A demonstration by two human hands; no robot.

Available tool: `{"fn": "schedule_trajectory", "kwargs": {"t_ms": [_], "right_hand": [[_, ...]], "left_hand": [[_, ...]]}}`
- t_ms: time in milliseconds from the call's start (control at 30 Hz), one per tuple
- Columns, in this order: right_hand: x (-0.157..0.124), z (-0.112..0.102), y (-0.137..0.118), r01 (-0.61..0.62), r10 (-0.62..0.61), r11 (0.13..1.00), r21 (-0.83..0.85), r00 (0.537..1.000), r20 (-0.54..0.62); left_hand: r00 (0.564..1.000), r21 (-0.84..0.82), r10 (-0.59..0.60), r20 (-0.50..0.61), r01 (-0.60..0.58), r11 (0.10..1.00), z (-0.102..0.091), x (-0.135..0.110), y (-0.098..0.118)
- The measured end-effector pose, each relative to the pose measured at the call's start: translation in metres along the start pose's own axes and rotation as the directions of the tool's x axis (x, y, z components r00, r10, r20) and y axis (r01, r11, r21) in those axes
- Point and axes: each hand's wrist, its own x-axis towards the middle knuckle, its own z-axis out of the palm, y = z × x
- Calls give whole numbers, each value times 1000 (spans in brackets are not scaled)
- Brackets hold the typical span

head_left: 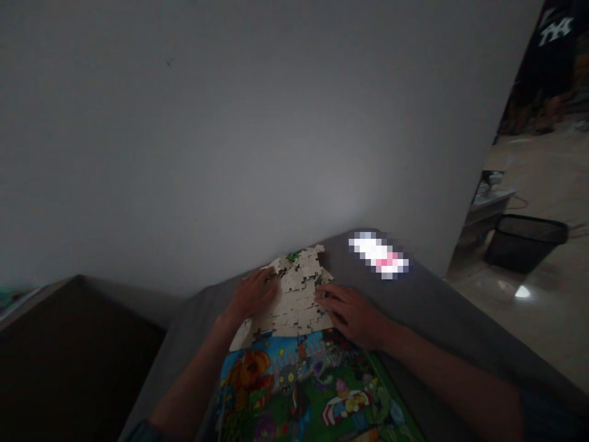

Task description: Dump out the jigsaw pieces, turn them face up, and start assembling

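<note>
A pile of pale, face-down jigsaw pieces [297, 291] lies on a grey surface [427, 307] by the wall. My left hand [253, 293] rests flat on the pile's left edge, fingers stretched out. My right hand [352, 314] lies flat against the pile's right side, fingers spread toward the pieces. Just in front of the pile, between my forearms, sits a colourful cartoon puzzle picture [304, 390]; part of it runs under the pieces.
A plain grey wall [230, 135] rises right behind the pile. A blurred white and pink object [380, 255] lies on the grey surface at the back right. A dark bin [527, 240] stands on the floor at right. A dark piece of furniture [69, 350] is at left.
</note>
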Motion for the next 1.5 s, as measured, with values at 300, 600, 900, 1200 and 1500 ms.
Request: {"fn": "schedule_trajectory", "kwargs": {"t_ms": [300,600,900,1200,1500], "right_hand": [[1,-2,-1,-10,10,1000,26,1000,14],[2,-4,-2,-22,22,999,-25,1000,1],[2,-2,2,-160,168,984,-78,980,108],[-1,-13,-2,-183,195,974,-133,977,84],[-51,-24,-135,38,-48,999,31,836,547]], "left_hand": [[999,-34,14,-38,-15,999,-19,-28,-16],[991,-102,-85,-102,74,992,-9,17,-6],[997,-104,20,79,-11,994,3,2,27],[999,-192,41,9,-38,981,-14,-52,18],[986,-282,76,-151,-116,952,-9,-66,-14]]}}
